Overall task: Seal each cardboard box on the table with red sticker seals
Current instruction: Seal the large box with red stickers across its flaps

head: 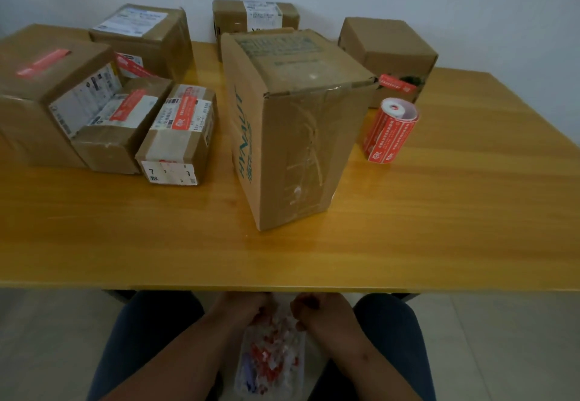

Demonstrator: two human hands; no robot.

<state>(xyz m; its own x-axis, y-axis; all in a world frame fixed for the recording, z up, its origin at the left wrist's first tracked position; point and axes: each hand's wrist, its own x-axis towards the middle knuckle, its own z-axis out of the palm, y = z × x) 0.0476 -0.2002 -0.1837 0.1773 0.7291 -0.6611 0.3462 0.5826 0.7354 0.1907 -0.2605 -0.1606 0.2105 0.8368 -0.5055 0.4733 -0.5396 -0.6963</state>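
Several cardboard boxes stand on the wooden table (439,212). The tall middle box (298,124) shows no red seal. Red seals show on the big left box (44,61), two small boxes (122,118) (182,124) and the right rear box (389,52). A roll of red sticker seals (392,130) stands right of the tall box. Both hands are below the table's near edge, close together with curled fingers. My right hand (320,311) pinches something red, seemingly a sticker. What my left hand (241,309) holds is blurred.
A clear container (270,366) of red and white paper scraps sits between my knees, under the hands. Two more boxes (144,30) (255,14) stand at the back by the wall. Bare tabletop stretches along the near edge and the right side.
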